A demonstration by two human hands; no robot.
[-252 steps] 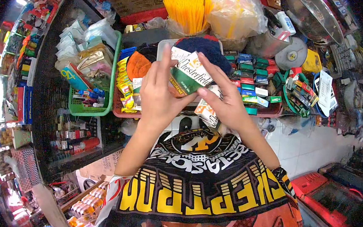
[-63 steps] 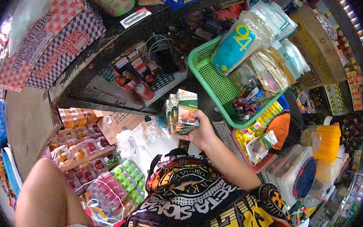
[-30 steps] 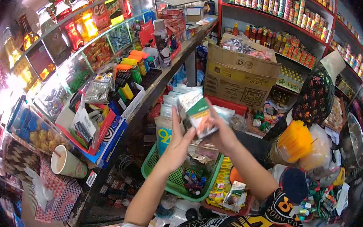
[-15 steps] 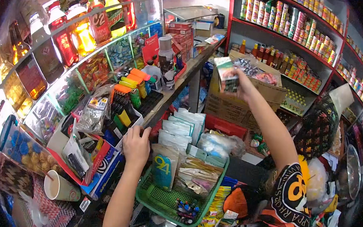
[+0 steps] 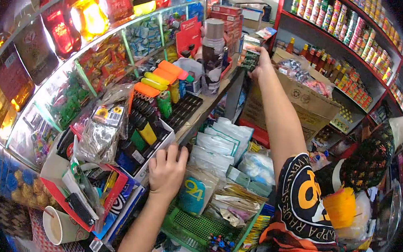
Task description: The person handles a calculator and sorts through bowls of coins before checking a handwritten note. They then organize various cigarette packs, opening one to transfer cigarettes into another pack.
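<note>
My right hand (image 5: 262, 64), arm stretched forward, grips a small dark green and white box (image 5: 250, 55) above the far part of the wooden counter's edge. Its printing is too small to read. My left hand (image 5: 167, 170) lies palm down with fingers slightly bent and apart, against the edge of a white box (image 5: 166, 140) holding dark packets and lighters. Orange and yellow lighters (image 5: 160, 77) stand behind that box. Just right of my left hand, a green basket (image 5: 188, 231) contains plastic packs, envelopes and several pens (image 5: 220, 245).
A tall dark tumbler (image 5: 212, 56) stands on the counter near the right hand. Glass candy compartments (image 5: 107, 57) and bottles line the left. An open cardboard carton (image 5: 302, 103) sits below red-edged shelves of cans (image 5: 333, 18). A paper cup (image 5: 58, 226) stands at the lower left.
My right hand has carried the box from over the cardboard carton toward the counter's far part. The whole view has shifted closer to the counter. My left hand keeps its place by the white box.
</note>
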